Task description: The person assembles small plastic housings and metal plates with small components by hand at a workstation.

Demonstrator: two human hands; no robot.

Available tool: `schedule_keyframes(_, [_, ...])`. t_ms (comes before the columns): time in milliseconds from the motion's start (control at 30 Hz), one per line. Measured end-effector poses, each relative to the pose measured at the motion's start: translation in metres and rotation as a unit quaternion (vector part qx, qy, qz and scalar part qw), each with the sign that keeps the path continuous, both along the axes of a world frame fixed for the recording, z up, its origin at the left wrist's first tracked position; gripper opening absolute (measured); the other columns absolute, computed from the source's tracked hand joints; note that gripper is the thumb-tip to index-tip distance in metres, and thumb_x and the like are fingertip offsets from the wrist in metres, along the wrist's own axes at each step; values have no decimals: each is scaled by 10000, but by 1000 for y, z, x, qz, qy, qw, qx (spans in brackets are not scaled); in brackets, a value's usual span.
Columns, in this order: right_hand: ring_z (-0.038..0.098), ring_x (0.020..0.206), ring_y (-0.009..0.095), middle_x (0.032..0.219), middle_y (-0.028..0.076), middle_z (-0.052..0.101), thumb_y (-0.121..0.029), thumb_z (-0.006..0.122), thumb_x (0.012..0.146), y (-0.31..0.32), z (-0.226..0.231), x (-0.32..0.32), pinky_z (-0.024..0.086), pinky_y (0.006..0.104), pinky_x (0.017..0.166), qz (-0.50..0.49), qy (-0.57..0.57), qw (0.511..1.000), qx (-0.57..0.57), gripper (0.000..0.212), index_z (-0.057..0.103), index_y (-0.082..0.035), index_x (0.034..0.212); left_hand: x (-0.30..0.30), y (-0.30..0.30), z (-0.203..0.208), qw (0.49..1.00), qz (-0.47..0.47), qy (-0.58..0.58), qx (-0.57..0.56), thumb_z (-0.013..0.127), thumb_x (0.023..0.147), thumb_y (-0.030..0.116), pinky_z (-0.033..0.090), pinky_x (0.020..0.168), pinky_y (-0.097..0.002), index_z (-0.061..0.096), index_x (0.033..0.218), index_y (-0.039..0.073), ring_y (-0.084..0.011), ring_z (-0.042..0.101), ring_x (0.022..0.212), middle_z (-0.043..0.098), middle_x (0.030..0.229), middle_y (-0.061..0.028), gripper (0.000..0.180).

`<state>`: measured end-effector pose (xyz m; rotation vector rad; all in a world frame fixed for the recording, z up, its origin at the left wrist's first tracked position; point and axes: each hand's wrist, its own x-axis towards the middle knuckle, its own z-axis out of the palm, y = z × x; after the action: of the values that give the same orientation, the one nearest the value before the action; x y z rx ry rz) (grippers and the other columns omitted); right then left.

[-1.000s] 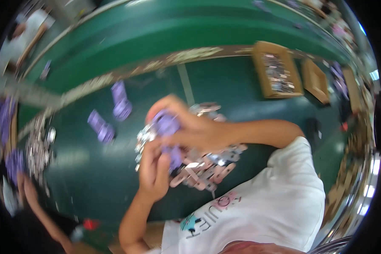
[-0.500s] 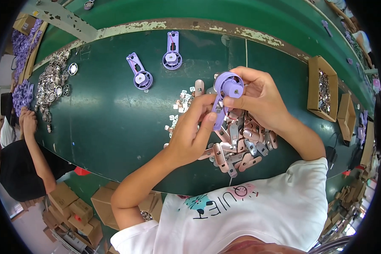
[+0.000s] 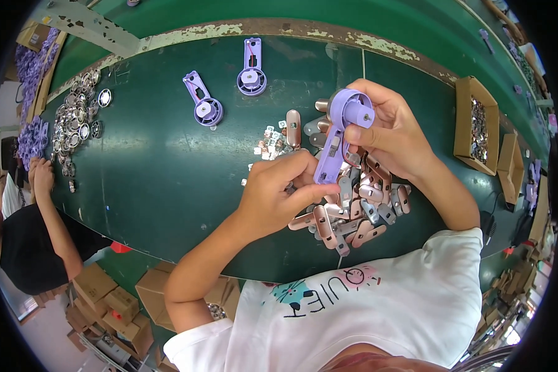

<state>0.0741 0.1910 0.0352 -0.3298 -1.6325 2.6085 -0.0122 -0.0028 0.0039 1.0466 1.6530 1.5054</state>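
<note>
A purple handheld-fan housing (image 3: 331,156) is held over the table, its round end up and its handle slanting down to the left. A motor shows inside the ring. My right hand (image 3: 390,127) is closed around the round end, thumb across the front. At the lower end of the handle, my left hand (image 3: 270,193) pinches with thumb and fingers; some of its fingertips are hidden behind the handle. Beneath both hands lies a pile of rose-gold and grey oblong plates (image 3: 323,227). Small whitish square pieces (image 3: 270,144) lie scattered beside it.
Two more purple fan housings (image 3: 208,111) (image 3: 252,80) lie farther back. Silvery rings (image 3: 74,124) are heaped at the left, near a co-worker's clasped hands (image 3: 42,177). Cardboard trays (image 3: 475,162) (image 3: 509,186) stand at the right, and a raised rim (image 3: 279,29) runs along the back.
The fan housing has moved slightly right and its handle has turned to show more of its inner side. My left hand has slid down to the handle's end.
</note>
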Motion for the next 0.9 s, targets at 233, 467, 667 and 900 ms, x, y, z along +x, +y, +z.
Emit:
schedule_keyframes(233, [588,804,91,906,28,599,-43,727,792,-5,2,3,494,243,699,9,36,999,-20,307,552,-9,1042,-3,-1,9,997,-35,66,27,788,740,168,349,422,-239,553,679,35,-90,489,419,523,476,-6,277])
schedule_keyframes(467, [589,737,203,907,129,619,5,688,705,-1,11,21,503,283,635,-36,336,768,544,272,599,-19,961,-18,3,-2,968,6,-244,56,652,883,201,526,721,-273,586,1104,-15,-163,641,852,648,1007,-116,317])
schedule_keyframes(667, [623,813,224,869,125,616,-75,650,733,-17,-18,6,559,278,642,-120,559,430,699,112,590,-30,816,-5,-4,-1,909,-94,-395,90,575,940,237,485,855,-268,567,1165,-35,-142,594,990,622,1092,-101,353])
schedule_keyframes(900, [561,977,227,1168,144,508,-142,700,731,-3,14,6,473,329,839,-7,280,844,458,510,556,45,1183,-5,2,8,985,74,-148,55,506,962,139,466,658,-237,563,986,-14,-68,583,757,637,856,-51,165])
